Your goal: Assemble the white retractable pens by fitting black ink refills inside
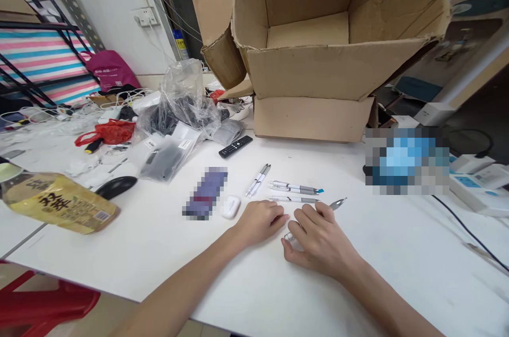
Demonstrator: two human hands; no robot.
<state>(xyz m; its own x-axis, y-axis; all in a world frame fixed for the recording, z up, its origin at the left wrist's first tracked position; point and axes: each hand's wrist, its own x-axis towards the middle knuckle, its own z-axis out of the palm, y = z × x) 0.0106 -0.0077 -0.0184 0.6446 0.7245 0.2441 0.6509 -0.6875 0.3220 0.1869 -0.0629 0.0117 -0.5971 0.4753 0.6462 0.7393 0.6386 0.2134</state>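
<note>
My right hand (318, 239) is closed around a pen (339, 203); its grey tip end sticks out to the right, and its white end shows under the fingers. My left hand (262, 220) rests on the table just to the left, fingers curled in, with nothing visible in it. Beyond the hands, a white-and-grey pen (294, 200) lies crosswise, and behind it is a pair of similar pens (294, 187), one with a blue end. Two more pens (258, 180) lie slanted side by side. Near my left wrist sits a white earbud case (230, 207).
A large open cardboard box (314, 74) stands at the back. To the left are a blurred-out purple item (205, 194), a black remote (235, 147), plastic bags (170, 151) and a yellow-labelled bottle (63, 202) on its side. A power strip (479, 194) and cable lie right.
</note>
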